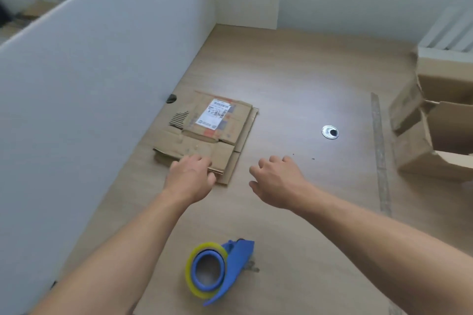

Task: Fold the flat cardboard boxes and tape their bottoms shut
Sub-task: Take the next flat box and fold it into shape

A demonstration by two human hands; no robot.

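Pale wood-grain tabletop (294, 79), bounded on the left by a white partition (89, 71). The flat cardboard boxes (202, 146) lie stacked left of centre, close beside the partition, with a shipping label (214, 116) on the top sheet. The left hand (190, 176) lies over the stack's near edge, fingers bent down onto the cardboard; whether they pinch it cannot be told. The right hand (277, 179) hovers just right of the stack, fingers loosely curled, holding nothing. A tape dispenser (220, 271) rests near, between the forearms, untouched. Opened cartons (414, 158) stand at the right edge. Assessment: the corrugated sheets are probably light, stiff across panels, weak at creases and at the torn patch (179, 118), and likely to slide over one another. Recommended hold: opposite side edges, one sheet only.
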